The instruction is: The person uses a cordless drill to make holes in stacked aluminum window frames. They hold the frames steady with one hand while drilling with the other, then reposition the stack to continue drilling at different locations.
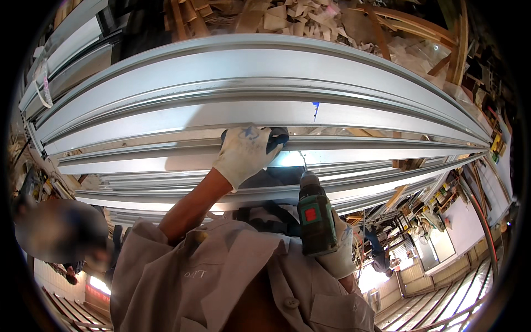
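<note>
My left hand [246, 152], in a white glove with dark fingertips, is closed over the upper edge of a long silver aluminium profile [210, 160]. To its right, my right hand [343, 252], also in a white glove, is wrapped round a dark green cordless drill [316, 218] with a red patch; the drill body hides most of its fingers. The thin drill bit [303, 160] points up and away from me, its tip close to the profile's lit face. Whether the tip touches the metal, I cannot tell. A blue mark [315, 110] shows on the profile behind.
Several wide aluminium profiles [254, 61] lie parallel across the view, with more below the near one. Behind them are wood scraps and crumpled paper [301, 16]. A person [379, 254] is at the right, and another blurred person [61, 232] at the left.
</note>
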A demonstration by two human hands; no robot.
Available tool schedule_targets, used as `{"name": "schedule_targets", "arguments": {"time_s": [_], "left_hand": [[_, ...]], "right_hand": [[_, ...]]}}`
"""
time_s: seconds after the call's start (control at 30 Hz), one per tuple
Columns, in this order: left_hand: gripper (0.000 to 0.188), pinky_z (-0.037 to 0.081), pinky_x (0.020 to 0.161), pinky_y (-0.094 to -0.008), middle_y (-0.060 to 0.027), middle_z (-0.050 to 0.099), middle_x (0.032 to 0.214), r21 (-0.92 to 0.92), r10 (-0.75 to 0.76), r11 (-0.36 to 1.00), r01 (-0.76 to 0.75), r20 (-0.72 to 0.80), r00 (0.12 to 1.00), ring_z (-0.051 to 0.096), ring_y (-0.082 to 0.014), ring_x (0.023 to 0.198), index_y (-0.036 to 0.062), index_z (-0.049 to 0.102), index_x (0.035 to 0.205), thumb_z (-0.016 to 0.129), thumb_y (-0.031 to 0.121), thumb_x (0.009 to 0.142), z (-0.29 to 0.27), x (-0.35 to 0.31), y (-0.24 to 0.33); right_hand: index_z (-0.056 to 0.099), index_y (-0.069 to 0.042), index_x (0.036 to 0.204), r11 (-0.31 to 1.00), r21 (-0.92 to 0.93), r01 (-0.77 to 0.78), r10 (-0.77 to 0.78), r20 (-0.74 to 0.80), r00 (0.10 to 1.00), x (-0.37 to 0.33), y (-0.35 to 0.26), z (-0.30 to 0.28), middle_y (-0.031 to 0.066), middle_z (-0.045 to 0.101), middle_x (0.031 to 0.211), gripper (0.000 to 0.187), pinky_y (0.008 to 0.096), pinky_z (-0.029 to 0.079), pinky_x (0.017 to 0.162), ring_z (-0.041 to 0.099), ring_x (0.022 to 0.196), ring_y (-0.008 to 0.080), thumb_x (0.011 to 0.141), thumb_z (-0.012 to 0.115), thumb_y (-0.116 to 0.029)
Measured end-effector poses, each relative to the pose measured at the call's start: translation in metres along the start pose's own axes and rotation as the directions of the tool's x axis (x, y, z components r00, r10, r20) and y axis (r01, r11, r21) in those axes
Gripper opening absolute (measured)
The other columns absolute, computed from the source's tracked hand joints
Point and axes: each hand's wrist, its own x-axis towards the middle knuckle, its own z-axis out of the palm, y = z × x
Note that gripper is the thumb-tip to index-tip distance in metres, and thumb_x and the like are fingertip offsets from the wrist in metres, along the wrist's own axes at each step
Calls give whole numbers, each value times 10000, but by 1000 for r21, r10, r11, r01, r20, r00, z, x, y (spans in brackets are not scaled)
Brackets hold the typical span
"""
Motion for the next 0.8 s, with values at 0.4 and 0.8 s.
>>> {"name": "schedule_targets", "arguments": {"time_s": [0.4,0.8], "left_hand": [[447,493,780,-379,-95,683,793,-4,-33,999,33,89,995,670,-235,765,95,668,1140,539,477,948,-8,3,3],[419,514,754,-376,-100,693,797,-40,-26,999,29,81,996,681,-243,757,89,669,1104,556,458,941,-10,4,2]], "right_hand": [[524,-75,1266,999,-31,-37,38,26,999,2,-12,-9,176,675,867,624,434,517,663,666,797,397,726,759,-280],[580,-39,1147,999,-34,-31,31,-4,1000,6,-19,-10,184,669,797,519,414,521,614,669,726,381,707,780,-230]]}}
